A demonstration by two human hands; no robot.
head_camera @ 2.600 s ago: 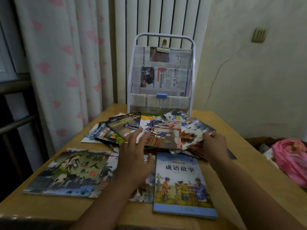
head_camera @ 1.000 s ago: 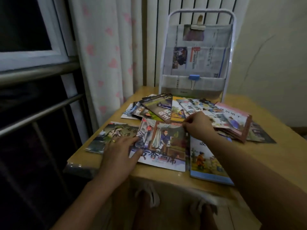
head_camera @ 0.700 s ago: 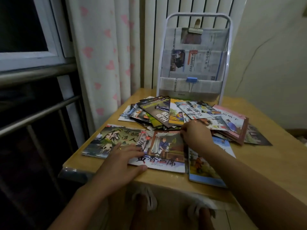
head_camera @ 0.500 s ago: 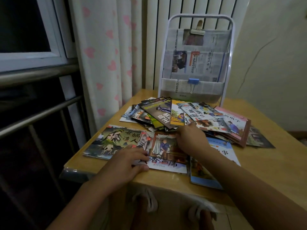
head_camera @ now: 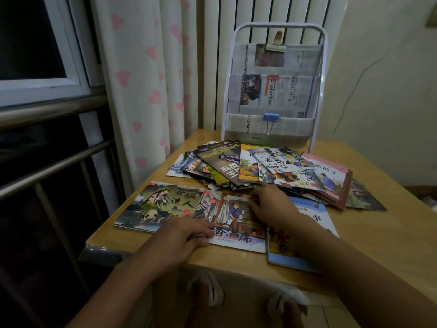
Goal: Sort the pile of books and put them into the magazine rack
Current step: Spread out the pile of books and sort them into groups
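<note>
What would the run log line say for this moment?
left hand: flat on middle book | right hand: on same book | rack: no books yet

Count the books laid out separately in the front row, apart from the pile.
3: dark-cover book at left, middle book under both hands, blue-edged book at right.

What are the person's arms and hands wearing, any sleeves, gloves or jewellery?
Both forearms are bare as far as the frame shows: no sleeves, no gloves, no watch or bracelet at either wrist. The left hand and the right hand are bare too. The light is dim, and no ring can be made out on either hand in this view.
</note>
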